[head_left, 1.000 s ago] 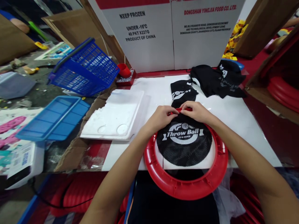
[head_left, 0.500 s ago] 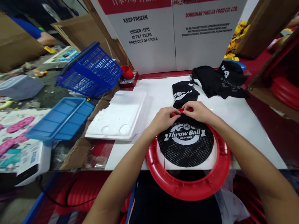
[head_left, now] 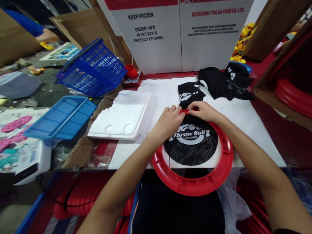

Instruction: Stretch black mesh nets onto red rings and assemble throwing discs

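A red plastic ring (head_left: 192,188) lies at the table's front edge, its near part jutting out over my lap. Inside it is a round black mesh net (head_left: 192,151) printed "Throw Ball". At the ring's far side my left hand (head_left: 172,122) has its fingers closed on the red rim. Just to the right, my right hand (head_left: 203,111) pinches the same rim by the net's top edge. My fingers hide where net and rim meet. More black printed mesh pieces, one close (head_left: 190,92) and a heap (head_left: 224,83), lie beyond my hands.
A white foam lid (head_left: 119,113), a blue tray (head_left: 60,117) and a tilted blue basket (head_left: 94,68) are on the left. A white carton (head_left: 156,55) stands at the back. Red rings (head_left: 292,97) sit in a box at right. A person's arm (head_left: 48,35) shows far left.
The view has shifted slightly. My left hand has turned over more at the rim, its knuckles now higher. My right hand still pinches the rim; the ring stays in place on the table.
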`<action>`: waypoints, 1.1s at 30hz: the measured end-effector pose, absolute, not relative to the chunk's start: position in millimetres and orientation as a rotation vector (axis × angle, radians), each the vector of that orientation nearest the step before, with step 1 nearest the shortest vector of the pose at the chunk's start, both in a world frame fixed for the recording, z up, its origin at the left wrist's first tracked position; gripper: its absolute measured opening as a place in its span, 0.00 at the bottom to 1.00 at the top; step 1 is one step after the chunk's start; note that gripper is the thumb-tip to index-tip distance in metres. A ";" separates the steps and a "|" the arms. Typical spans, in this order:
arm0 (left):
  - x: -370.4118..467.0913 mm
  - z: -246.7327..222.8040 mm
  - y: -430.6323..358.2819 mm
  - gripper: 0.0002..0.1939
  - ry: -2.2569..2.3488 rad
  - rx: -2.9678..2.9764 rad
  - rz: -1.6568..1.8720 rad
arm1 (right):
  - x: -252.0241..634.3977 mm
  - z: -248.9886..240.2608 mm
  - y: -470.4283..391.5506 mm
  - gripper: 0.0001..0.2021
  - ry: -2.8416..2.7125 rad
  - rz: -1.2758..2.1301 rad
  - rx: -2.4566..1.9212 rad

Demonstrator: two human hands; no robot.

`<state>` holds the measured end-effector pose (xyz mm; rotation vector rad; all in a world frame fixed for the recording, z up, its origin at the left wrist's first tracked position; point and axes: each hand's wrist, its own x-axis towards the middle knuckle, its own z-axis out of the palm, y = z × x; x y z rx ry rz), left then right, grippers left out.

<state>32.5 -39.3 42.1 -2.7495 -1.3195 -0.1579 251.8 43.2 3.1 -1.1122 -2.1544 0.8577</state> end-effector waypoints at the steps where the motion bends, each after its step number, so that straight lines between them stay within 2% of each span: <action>1: 35.1 46.0 -57.6 0.15 -1.281 -2.722 -0.146 | 255.8 9.2 37.8 0.04 -2.162 0.772 -1.089; 4: 38.1 49.1 -115.2 0.07 -1.083 -3.041 -0.061 | 271.8 40.2 -6.3 0.07 -2.265 0.513 -1.015; 7: 32.6 42.5 -151.5 0.07 -1.038 -3.253 -0.050 | 279.1 63.9 -90.7 0.06 -2.490 0.373 -1.085; 9: 26.9 38.2 -161.6 0.06 -1.127 -3.300 -0.136 | 273.3 58.1 -151.7 0.09 -2.479 0.362 -1.128; 11: 21.9 34.7 -168.7 0.08 -1.253 -3.334 -0.283 | 262.1 36.0 -199.3 0.14 -2.407 0.376 -1.142; 13: 19.1 29.4 -178.9 0.09 -1.357 -3.299 -0.488 | 250.7 9.6 -225.8 0.15 -2.256 0.326 -1.162; 18: 21.1 -1.9 -199.4 0.10 -1.282 -3.017 -1.083 | 239.3 -17.1 -218.1 0.16 -2.103 0.158 -1.103; 23: 20.2 -23.0 -163.6 0.09 -1.018 -2.879 -1.523 | 242.9 -15.6 -178.3 0.15 -2.074 0.126 -0.998; 27: 11.1 -16.4 -140.6 0.09 -0.872 -3.066 -1.539 | 251.5 -20.2 -163.1 0.16 -2.059 0.201 -0.861; 33: 1.0 -5.9 -141.0 0.07 -0.770 -3.281 -1.226 | 267.9 -21.3 -165.2 0.16 -2.265 0.289 -0.735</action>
